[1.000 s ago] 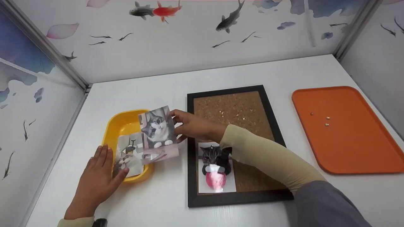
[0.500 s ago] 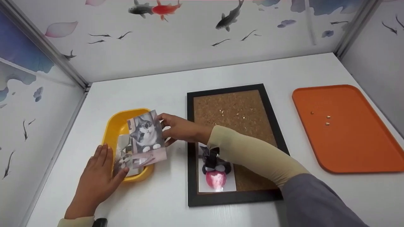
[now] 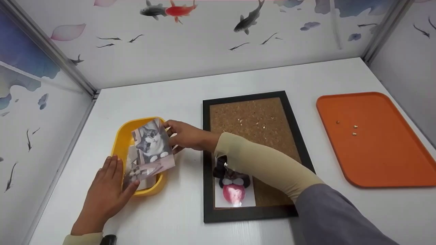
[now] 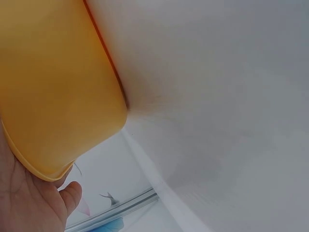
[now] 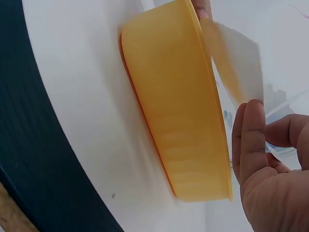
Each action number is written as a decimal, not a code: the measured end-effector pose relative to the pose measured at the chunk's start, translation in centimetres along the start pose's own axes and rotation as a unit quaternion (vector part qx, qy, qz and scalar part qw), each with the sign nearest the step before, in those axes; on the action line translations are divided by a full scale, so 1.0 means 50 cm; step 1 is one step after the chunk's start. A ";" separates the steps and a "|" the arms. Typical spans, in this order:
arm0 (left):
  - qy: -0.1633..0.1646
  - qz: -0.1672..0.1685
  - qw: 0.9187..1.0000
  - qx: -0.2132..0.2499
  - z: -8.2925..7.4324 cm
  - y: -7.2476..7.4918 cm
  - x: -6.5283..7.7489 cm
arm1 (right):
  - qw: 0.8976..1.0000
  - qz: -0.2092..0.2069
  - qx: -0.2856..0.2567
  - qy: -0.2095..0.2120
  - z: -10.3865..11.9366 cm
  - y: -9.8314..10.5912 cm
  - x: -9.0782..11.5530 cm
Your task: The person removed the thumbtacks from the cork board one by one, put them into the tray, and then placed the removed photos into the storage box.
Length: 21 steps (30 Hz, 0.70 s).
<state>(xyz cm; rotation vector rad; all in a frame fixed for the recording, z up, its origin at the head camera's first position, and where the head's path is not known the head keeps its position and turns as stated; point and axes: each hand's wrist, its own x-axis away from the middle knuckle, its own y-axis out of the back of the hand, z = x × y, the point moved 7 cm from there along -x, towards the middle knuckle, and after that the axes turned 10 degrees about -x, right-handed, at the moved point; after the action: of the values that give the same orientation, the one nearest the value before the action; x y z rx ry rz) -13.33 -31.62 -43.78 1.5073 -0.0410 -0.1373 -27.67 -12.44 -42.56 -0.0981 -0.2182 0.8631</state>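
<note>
My right hand (image 3: 185, 135) pinches the right edge of a photo of a grey-and-white cat (image 3: 151, 144), holding it tilted over the yellow basin (image 3: 117, 141). The right wrist view shows the pale back of this photo above the basin's rim, with the fingers (image 5: 253, 133) at its edge. Another cat photo (image 3: 147, 183) lies inside the basin, partly covered by the held one. My left hand (image 3: 104, 192) rests on the basin's near left rim, fingers straight and thumb reaching over the front edge. In the left wrist view the left palm (image 4: 29, 203) touches the rim.
A black-framed cork board (image 3: 245, 105) lies right of the basin, a cat photo with a pink ball (image 3: 235, 195) at its lower left corner. My right forearm crosses the board. Further right, an orange tray (image 3: 378, 153) bears a few small gold-coloured pieces (image 3: 354, 130). Printed panels enclose the table.
My right hand has moved left, carrying the cat photo from the basin's right side to over it. The photo now covers more of the one inside. The left hand stays put.
</note>
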 end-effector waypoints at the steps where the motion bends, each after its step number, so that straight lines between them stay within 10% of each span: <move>1: 0.000 -0.002 1.000 0.000 0.000 0.000 0.000 | 1.000 -0.003 -0.001 0.001 0.000 0.001 -0.003; 21: 0.005 0.023 1.000 0.002 0.002 -0.003 -0.004 | 0.999 -0.028 0.026 -0.029 0.001 -0.045 -0.044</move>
<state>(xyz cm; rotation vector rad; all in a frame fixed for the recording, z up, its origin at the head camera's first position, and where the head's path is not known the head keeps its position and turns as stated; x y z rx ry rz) -13.56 -31.71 -43.93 1.5095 -0.0677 -0.0935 -27.39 -15.55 -42.46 -0.0176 -0.2519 0.8155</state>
